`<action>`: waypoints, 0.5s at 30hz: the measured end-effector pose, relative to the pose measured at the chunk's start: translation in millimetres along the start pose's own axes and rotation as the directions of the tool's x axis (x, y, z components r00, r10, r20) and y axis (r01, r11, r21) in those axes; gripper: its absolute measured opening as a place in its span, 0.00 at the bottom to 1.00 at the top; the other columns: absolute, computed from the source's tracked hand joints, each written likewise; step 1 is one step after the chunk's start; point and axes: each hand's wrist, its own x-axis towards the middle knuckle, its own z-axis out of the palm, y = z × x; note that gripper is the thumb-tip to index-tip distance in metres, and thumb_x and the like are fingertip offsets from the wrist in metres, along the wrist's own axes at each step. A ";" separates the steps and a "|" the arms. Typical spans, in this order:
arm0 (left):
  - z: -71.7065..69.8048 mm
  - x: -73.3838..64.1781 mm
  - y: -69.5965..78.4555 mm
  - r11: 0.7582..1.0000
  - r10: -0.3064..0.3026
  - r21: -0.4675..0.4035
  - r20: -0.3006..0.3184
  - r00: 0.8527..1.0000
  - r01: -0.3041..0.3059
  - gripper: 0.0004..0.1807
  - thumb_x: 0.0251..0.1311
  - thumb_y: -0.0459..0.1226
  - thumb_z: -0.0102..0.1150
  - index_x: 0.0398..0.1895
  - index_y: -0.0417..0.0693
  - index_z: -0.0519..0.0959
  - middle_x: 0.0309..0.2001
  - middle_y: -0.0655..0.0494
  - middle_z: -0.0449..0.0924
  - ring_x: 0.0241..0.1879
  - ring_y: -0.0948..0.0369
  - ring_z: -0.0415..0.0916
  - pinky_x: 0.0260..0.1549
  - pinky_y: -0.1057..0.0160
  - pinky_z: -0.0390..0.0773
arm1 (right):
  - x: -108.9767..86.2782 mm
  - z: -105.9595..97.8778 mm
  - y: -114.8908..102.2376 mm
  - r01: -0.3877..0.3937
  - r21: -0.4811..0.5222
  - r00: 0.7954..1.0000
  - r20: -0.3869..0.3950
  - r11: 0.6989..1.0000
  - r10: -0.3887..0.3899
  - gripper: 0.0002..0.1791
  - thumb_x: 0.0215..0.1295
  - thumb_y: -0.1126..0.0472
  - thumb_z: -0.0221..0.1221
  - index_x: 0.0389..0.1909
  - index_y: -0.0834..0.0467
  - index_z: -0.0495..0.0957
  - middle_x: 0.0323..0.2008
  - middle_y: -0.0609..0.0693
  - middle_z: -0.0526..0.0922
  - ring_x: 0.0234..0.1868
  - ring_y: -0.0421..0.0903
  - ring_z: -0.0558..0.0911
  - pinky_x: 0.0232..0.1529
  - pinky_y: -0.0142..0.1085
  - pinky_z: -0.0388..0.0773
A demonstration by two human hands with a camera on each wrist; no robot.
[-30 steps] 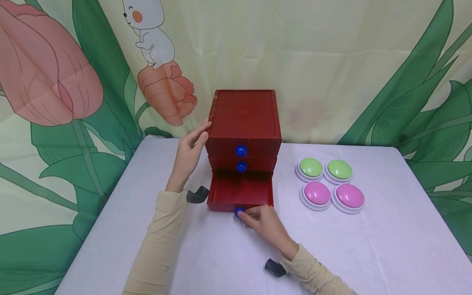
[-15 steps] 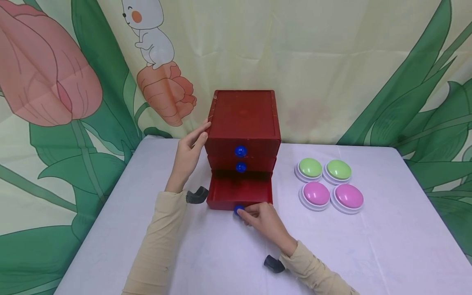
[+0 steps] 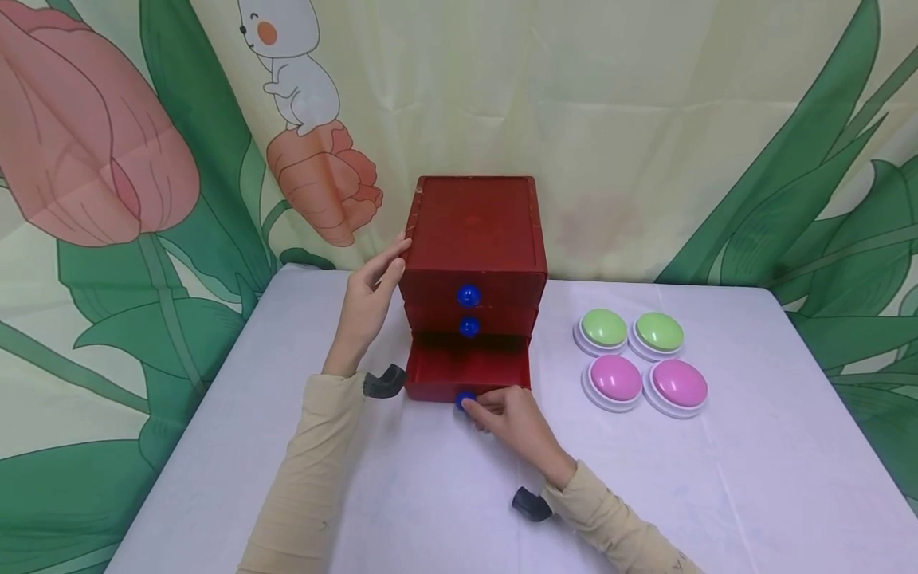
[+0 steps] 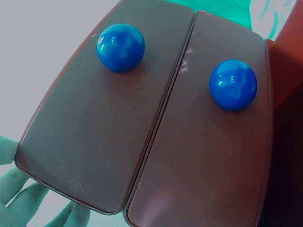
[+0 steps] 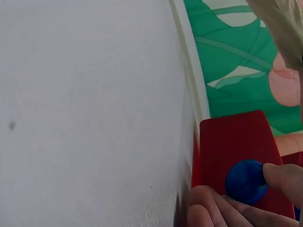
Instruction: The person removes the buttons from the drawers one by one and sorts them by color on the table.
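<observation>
A dark red drawer cabinet (image 3: 473,227) with blue knobs stands at the back of the table. Its bottom drawer (image 3: 469,368) is pulled out, and the visible part of its floor is bare. The two upper drawers are closed; their round knobs show large in the left wrist view, the top drawer's knob (image 4: 120,48) among them. My right hand (image 3: 515,422) pinches the bottom drawer's blue knob (image 5: 246,181) between thumb and fingers. Against the cabinet's left side rests my left hand (image 3: 366,307), its fingers fairly straight, touching near the top edge.
Right of the cabinet lie two green push lights (image 3: 604,328) and two pink push lights (image 3: 617,378) on white bases. A white cloth covers the table (image 3: 430,494). Behind it hangs a printed curtain (image 3: 610,143). Each wrist carries a black mount (image 3: 531,505).
The bottom drawer has slid a little way back into the cabinet, with my right hand moving along on its knob. My left hand has stayed at the cabinet's side.
</observation>
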 end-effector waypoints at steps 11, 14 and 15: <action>-1.9 6.9 -30.0 1.000 0.023 0.011 -0.017 1.000 -0.023 0.22 0.75 0.40 0.49 0.69 0.49 0.72 0.72 0.61 0.66 0.72 0.63 0.62 0.67 0.51 0.68 | 12.7 -2.5 4.3 0.009 -0.017 1.000 -0.027 1.000 -0.010 0.14 0.65 0.50 0.65 0.30 0.58 0.89 0.21 0.44 0.85 0.24 0.37 0.81 0.28 0.30 0.79; -1.5 7.4 -26.9 1.000 0.010 0.015 -0.016 1.000 -0.010 0.22 0.75 0.39 0.49 0.69 0.47 0.71 0.73 0.58 0.65 0.73 0.60 0.61 0.68 0.49 0.68 | 17.6 -4.2 5.8 0.013 -0.023 1.000 -0.023 1.000 -0.013 0.15 0.65 0.50 0.65 0.30 0.58 0.89 0.21 0.45 0.86 0.24 0.37 0.81 0.27 0.30 0.78; -1.4 7.2 -24.5 1.000 0.007 0.015 -0.015 1.000 -0.007 0.22 0.75 0.38 0.48 0.69 0.46 0.71 0.73 0.56 0.64 0.73 0.59 0.61 0.68 0.49 0.67 | 19.3 -4.9 6.2 0.008 -0.020 1.000 -0.019 1.000 -0.009 0.15 0.65 0.50 0.65 0.31 0.58 0.89 0.22 0.45 0.86 0.25 0.37 0.81 0.27 0.30 0.79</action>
